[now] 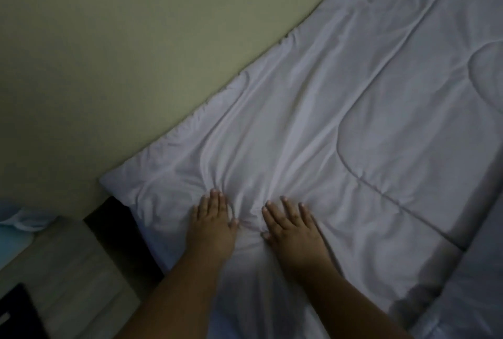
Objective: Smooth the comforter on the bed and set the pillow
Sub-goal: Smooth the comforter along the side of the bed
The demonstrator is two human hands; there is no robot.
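A white quilted comforter (340, 110) covers the bed and runs along the wall from the lower left to the upper right. My left hand (211, 225) and my right hand (290, 225) lie flat on it side by side near its lower left corner, fingers spread, palms down. Wrinkles bunch between and just ahead of the two hands. Neither hand holds anything. No pillow is in view.
A pale green wall (122, 52) borders the bed on the left. A dark bed frame corner (119, 229) shows below the comforter's corner. A light wooden surface (68, 270) with a pale blue item (19, 229) lies at the lower left.
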